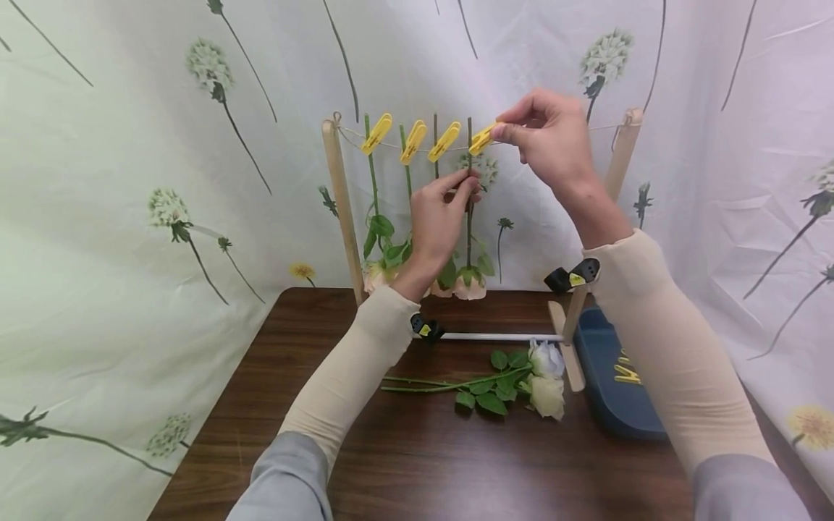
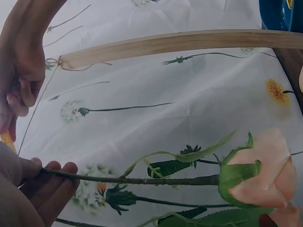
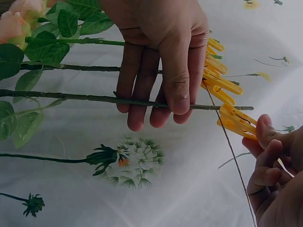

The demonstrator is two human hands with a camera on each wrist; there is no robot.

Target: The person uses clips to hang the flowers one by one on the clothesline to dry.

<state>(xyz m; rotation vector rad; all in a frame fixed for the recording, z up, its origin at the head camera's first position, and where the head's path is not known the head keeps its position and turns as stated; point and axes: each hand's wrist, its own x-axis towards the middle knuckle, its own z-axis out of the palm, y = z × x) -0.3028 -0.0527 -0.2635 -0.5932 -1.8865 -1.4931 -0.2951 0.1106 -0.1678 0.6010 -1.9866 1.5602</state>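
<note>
1. The left hand [image 1: 443, 213] pinched the stem [image 3: 85, 97] of a peach rose [image 1: 470, 285] between thumb and fingers, just under the string [image 3: 236, 163]; the bloom hung downward, below that hand.
2. The right hand [image 1: 554, 141] pinched a yellow clothespin [image 1: 483, 140] at the stem's top, above the left hand.
3. Three other clips [image 1: 413, 142] gripped the string farther left.

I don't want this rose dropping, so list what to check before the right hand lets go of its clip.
1. Left hand steadying the stem: ok, pinching it.
2. Right hand on the yellow clip: ok, gripping its end.
3. Yellow clip's bite on stem and string: cannot tell whether it is firm.
4. String at both wooden posts: ok, tied at each.
5. Other three clips: ok, on the string, a stem at each.
</note>
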